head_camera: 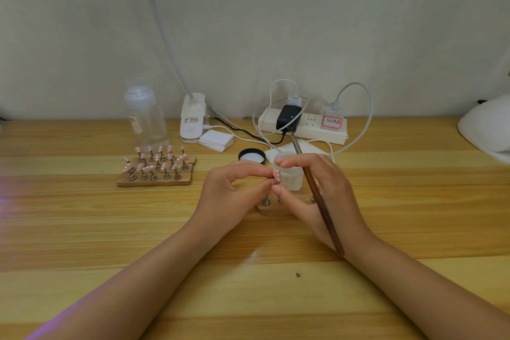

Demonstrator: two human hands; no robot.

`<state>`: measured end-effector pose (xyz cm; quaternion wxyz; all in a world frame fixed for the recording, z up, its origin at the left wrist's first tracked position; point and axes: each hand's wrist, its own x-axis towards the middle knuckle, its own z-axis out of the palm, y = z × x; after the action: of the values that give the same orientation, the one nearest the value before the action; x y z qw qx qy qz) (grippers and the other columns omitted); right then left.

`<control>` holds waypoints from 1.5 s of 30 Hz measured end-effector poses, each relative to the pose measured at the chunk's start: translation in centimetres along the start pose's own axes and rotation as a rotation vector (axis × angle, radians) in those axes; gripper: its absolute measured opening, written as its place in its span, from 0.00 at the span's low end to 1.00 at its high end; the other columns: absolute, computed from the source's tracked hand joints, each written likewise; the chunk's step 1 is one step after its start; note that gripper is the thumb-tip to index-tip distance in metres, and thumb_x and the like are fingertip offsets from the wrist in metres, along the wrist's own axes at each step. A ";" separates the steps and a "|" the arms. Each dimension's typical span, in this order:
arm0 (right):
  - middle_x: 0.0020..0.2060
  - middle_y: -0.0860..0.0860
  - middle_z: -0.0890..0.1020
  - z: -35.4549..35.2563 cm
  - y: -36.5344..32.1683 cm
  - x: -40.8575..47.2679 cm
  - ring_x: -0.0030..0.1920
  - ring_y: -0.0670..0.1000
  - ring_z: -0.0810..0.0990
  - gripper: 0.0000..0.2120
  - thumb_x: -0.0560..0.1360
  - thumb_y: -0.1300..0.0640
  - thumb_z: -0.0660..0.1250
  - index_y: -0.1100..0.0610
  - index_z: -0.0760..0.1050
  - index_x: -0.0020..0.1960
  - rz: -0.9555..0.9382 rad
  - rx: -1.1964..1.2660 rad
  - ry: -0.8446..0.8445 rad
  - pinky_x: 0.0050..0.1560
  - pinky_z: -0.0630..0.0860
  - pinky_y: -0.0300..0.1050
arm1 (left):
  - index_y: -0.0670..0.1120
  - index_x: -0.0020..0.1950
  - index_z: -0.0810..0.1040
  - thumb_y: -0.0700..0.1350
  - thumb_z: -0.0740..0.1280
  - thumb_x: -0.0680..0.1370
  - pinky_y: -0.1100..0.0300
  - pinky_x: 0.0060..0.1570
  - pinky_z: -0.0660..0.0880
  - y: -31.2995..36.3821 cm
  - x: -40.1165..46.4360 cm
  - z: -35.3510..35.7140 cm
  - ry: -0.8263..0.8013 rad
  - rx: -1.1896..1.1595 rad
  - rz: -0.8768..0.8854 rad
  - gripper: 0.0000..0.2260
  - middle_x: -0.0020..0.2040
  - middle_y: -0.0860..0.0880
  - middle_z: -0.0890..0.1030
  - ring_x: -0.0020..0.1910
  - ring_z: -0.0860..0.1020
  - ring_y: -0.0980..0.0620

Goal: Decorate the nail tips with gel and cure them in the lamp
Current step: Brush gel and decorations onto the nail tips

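Above small wooden stand (271,208), left hand (231,196) pinched pink white-dotted nail tip (276,175), long axis upright; right hand (320,196), touching it, gripped brown-handled brush (320,196).

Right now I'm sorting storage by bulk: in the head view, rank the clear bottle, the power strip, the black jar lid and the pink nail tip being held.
1. power strip
2. clear bottle
3. black jar lid
4. pink nail tip
The strip and bottle look close in size.
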<state>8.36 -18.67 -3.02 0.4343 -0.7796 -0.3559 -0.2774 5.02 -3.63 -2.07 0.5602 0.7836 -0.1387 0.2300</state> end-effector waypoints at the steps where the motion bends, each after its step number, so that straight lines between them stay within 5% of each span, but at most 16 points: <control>1: 0.48 0.38 0.77 0.0 0.1 0.0 0.51 0.40 0.75 0.17 0.67 0.51 0.71 0.42 0.69 0.52 -0.008 -0.011 0.007 0.54 0.69 0.40 | 0.46 0.48 0.82 0.36 0.71 0.68 0.67 0.49 0.74 0.0 0.0 0.0 -0.009 0.007 0.005 0.10 0.42 0.51 0.83 0.45 0.80 0.57; 9: 0.44 0.40 0.78 0.0 0.2 -0.1 0.46 0.41 0.75 0.10 0.66 0.57 0.73 0.54 0.77 0.46 -0.077 -0.064 0.056 0.52 0.66 0.37 | 0.46 0.48 0.81 0.45 0.69 0.67 0.71 0.47 0.72 0.1 -0.1 0.0 -0.045 -0.005 0.019 0.11 0.42 0.53 0.83 0.44 0.80 0.61; 13: 0.42 0.34 0.75 -0.3 0.0 0.1 0.47 0.36 0.74 0.09 0.67 0.54 0.72 0.49 0.76 0.46 -0.039 -0.028 0.033 0.53 0.66 0.35 | 0.49 0.47 0.81 0.46 0.70 0.67 0.71 0.48 0.72 0.1 -0.1 0.1 -0.059 0.013 0.020 0.10 0.43 0.54 0.82 0.45 0.80 0.61; 18: 0.39 0.36 0.78 -1.9 0.2 0.5 0.47 0.41 0.76 0.10 0.67 0.57 0.73 0.48 0.73 0.43 0.083 0.073 0.042 0.48 0.75 0.55 | 0.55 0.47 0.77 0.44 0.75 0.66 0.76 0.48 0.68 -0.4 -0.1 0.1 -0.064 0.119 -0.048 0.14 0.46 0.57 0.80 0.48 0.75 0.64; 30: 0.38 0.39 0.77 -3.0 2.1 0.2 0.43 0.42 0.75 0.14 0.64 0.61 0.77 0.49 0.75 0.41 0.112 -0.078 -0.173 0.53 0.66 0.36 | 0.62 0.49 0.69 0.53 0.75 0.63 0.78 0.46 0.67 -1.5 -0.1 0.3 -0.208 0.274 -0.156 0.20 0.48 0.60 0.77 0.51 0.74 0.65; 35: 0.38 0.44 0.80 -3.0 1.9 0.2 0.43 0.47 0.78 0.10 0.64 0.62 0.77 0.55 0.78 0.41 0.118 -0.067 -0.197 0.52 0.70 0.46 | 0.63 0.48 0.70 0.52 0.76 0.63 0.78 0.44 0.67 -1.7 -0.1 0.3 -0.226 0.298 -0.160 0.19 0.47 0.61 0.78 0.50 0.74 0.66; 45: 0.39 0.46 0.81 -3.0 2.0 0.2 0.43 0.48 0.78 0.10 0.64 0.61 0.77 0.55 0.78 0.41 0.115 -0.071 -0.230 0.53 0.72 0.50 | 0.63 0.47 0.70 0.50 0.76 0.64 0.81 0.42 0.66 -2.0 0.0 0.2 -0.240 0.288 -0.151 0.18 0.45 0.61 0.78 0.48 0.73 0.69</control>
<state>9.64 -21.97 -2.42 0.3779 -0.8402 -0.3481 -0.1734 5.97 -3.20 -3.76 0.4375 0.8855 -0.1112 0.1096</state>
